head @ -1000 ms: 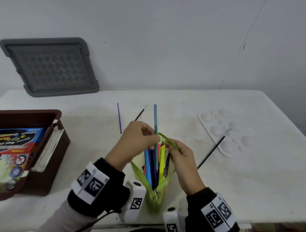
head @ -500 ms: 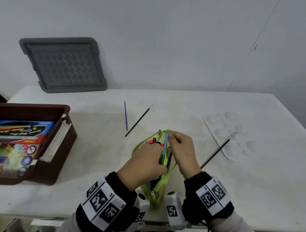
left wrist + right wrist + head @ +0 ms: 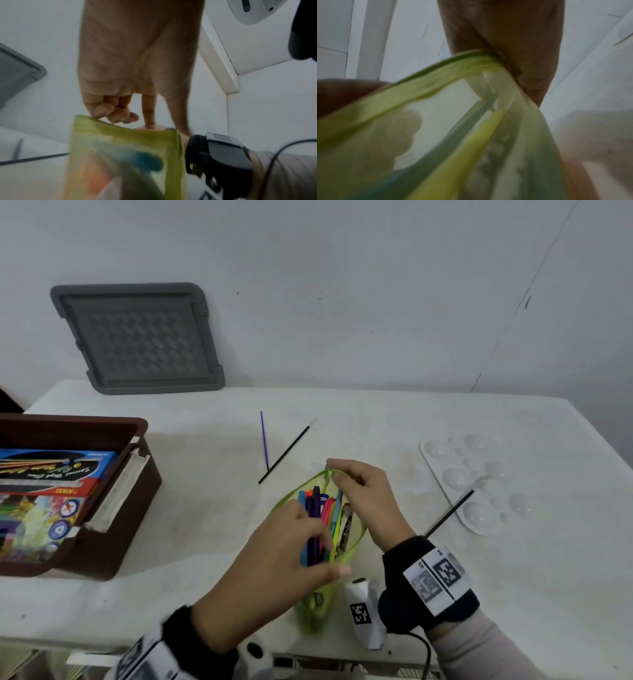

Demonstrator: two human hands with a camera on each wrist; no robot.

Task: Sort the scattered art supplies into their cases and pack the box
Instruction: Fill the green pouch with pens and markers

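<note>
A green mesh pouch [image 3: 315, 611] lies open near the table's front edge, with several coloured pens [image 3: 325, 508] inside. My right hand [image 3: 366, 501] pinches the far end of the pouch's rim and holds it up. My left hand [image 3: 284, 556] lies over the pouch's near left side, fingers curled on its edge and the thumb across the pens. In the left wrist view three fingers of the left hand [image 3: 137, 67] curl onto the pouch's rim [image 3: 120, 135] and the index finger points down into it. In the right wrist view the right hand [image 3: 513, 40] grips the bunched pouch rim [image 3: 419, 86].
A purple brush [image 3: 263, 440] and a black brush [image 3: 286, 453] lie beyond the pouch. Another black brush [image 3: 448, 513] leans on a white palette [image 3: 479, 484] at right. A brown box [image 3: 102, 542] with supply packs [image 3: 51, 470] stands at left. A grey lid [image 3: 137, 340] leans on the wall.
The teal pen went from standing out of the pouch to lying inside it. My left hand slid back toward me along the pouch. My right hand kept its hold on the rim.
</note>
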